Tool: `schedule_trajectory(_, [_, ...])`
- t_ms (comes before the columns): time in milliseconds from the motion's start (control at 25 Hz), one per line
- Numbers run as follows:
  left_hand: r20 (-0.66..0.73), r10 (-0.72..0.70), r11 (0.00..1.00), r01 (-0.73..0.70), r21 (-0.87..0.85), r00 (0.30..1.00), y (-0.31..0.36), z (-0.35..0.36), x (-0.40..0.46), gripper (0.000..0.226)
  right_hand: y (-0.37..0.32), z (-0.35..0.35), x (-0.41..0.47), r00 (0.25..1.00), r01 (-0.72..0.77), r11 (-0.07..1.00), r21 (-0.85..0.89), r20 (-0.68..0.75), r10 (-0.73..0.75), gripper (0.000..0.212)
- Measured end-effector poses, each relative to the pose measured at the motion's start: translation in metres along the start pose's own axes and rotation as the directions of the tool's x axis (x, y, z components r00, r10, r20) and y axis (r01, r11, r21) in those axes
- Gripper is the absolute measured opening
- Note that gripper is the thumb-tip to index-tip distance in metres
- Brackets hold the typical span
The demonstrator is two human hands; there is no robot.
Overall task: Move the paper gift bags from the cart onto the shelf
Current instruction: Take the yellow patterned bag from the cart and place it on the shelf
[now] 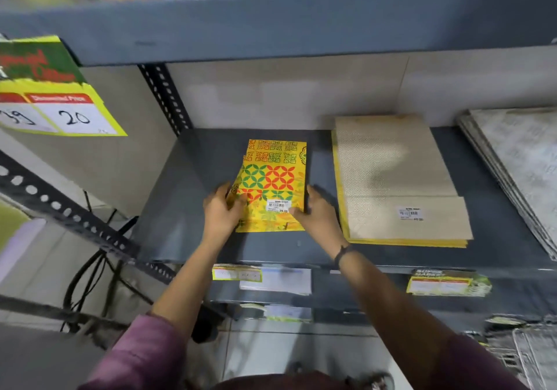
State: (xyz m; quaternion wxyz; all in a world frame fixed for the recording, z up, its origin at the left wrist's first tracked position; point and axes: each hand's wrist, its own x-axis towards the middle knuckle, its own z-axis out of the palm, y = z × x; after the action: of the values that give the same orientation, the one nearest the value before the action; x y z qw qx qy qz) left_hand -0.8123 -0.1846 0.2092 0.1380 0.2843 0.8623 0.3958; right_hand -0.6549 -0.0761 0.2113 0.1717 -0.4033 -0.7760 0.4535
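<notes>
Grey steel shelf (193,178) fills the view, set against a pale wall, with another deck overhead; a yellow price sign (60,109) hangs at ten o'clock; a stack of tan bags (398,178) lies flat at three o'clock of the hands, and a greyer stack (518,166) lies further right, at the edge of view.

Between the hands lies a small stack of yellow patterned bags (274,178), flat on the shelf, left of the tan stack and apart from it; its long axis runs from six to twelve o'clock, straight away from the person, with the price sticker (278,205) near the close end; the upper sheets look slightly fanned toward the left edge.

Left hand (221,211) presses its fingers against the stack's left edge at nine o'clock, thumb laid over the top; right hand (316,211) holds the right edge at three o'clock, fingers lying on the near corner; neither hand is spread free; both are closed onto the stack from either side, about equally near.

My judgement: the bags are being squared and settled in place, and the stack sits dead centre between the hands; a wire cart (530,356) shows at five o'clock, low and right, so the right hand is the nearer for any further bags; whether any remain there I cannot tell.
</notes>
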Motion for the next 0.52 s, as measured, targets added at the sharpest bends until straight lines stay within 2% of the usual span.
schedule_trajectory(120, [0.173, 0.090, 0.996, -0.089, -0.012, 0.981, -0.010, -0.012, -0.007, 0.066, 0.005, -0.001, -0.017, 0.999, 0.015, 0.998, 0.060, 0.050, -0.018, 0.067])
schedule_trajectory(240, [0.344, 0.182, 0.928, -0.277, 0.250, 0.921, -0.014, -0.010, -0.009, 0.109, 0.006, 0.005, -0.026, 0.996, 0.018, 0.994, 0.106, 0.085, -0.027, 0.071])
schedule_trajectory(320, [0.323, 0.214, 0.897, -0.316, 0.308, 0.922, -0.016, -0.006, -0.011, 0.113, 0.006, 0.009, -0.028, 0.998, 0.032, 0.996, 0.083, 0.052, -0.036, 0.069])
schedule_trajectory(520, [0.197, 0.209, 0.944, -0.250, 0.215, 0.958, -0.022, -0.003, -0.019, 0.105, 0.007, 0.013, -0.020, 0.999, 0.037, 0.983, -0.181, 0.020, -0.034, 0.088])
